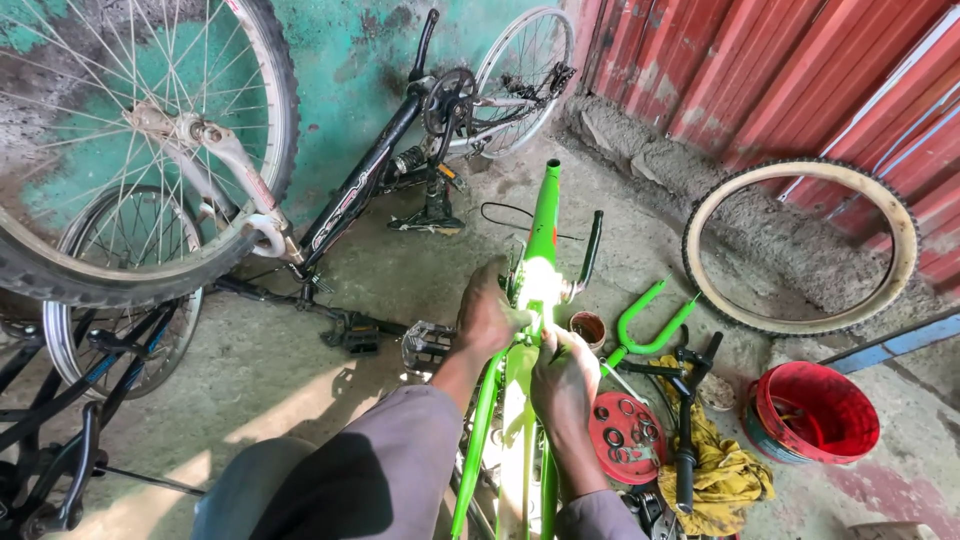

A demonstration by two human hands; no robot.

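Note:
A bright green bicycle frame (545, 215) lies in front of me, pointing away over the concrete floor. My left hand (488, 312) grips the frame from the left at its middle, near the crank area. My right hand (562, 375) is closed on the frame just below, fingers wrapped around the tube. A black crank arm (591, 245) sticks up to the right of the frame. What sits under my fingers is hidden by glare and by the hands.
A green fork (650, 325) lies to the right, beside a red lid with several rings and washers (625, 425), black handlebars (686, 430) on a yellow rag (725, 480), and a red bucket (815, 410). A loose tyre (800, 245) leans on the wall. Upturned bicycles (150, 150) stand left.

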